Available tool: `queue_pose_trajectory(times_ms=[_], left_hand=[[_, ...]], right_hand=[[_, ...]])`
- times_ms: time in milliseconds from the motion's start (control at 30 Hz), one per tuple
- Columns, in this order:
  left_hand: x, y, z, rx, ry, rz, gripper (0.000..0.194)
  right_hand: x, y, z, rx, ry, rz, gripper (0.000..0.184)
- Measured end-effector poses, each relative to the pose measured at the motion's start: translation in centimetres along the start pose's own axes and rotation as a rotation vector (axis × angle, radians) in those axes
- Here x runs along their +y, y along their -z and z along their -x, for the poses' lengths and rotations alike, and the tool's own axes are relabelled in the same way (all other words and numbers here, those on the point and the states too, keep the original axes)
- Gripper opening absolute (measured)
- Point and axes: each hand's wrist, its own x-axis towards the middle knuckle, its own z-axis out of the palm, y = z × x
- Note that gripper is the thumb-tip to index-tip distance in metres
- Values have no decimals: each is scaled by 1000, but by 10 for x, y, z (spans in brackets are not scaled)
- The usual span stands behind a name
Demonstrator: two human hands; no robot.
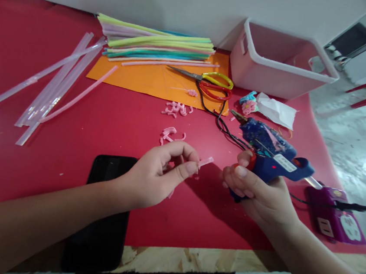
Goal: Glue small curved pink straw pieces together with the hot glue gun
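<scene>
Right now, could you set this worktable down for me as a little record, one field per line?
Left hand: the left hand pinches a short pink piece
Right hand: the right hand grips a blue hot glue gun, red light showing
Stems: bundled pipe cleaners, several colours, at the back
Glue: clear glue sticks, far left
Cutting tool: red-and-yellow-handled scissors on an orange sheet
Container: pink plastic bin, back right
Power: purple power strip, right edge
Electronics: black phone, partly under the left forearm

No text could be read.
Print on the white rectangular sticker on the blue plastic glue gun was blurred.
</scene>
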Motion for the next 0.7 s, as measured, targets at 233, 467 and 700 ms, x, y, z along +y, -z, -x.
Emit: queue_pose_trajectory(times_ms=[233, 467, 700], left_hand=[[6, 33, -11, 25, -295, -956, 16], [-12, 40, -14, 95, -339, -1317, 24], [-5, 45, -13, 75, -336, -1333, 35]], right_hand=[[-8, 0, -4, -65, 60, -7, 36], [-6, 0, -6, -42, 43, -8, 36], [-7, 6, -5, -93, 46, 3, 35]])
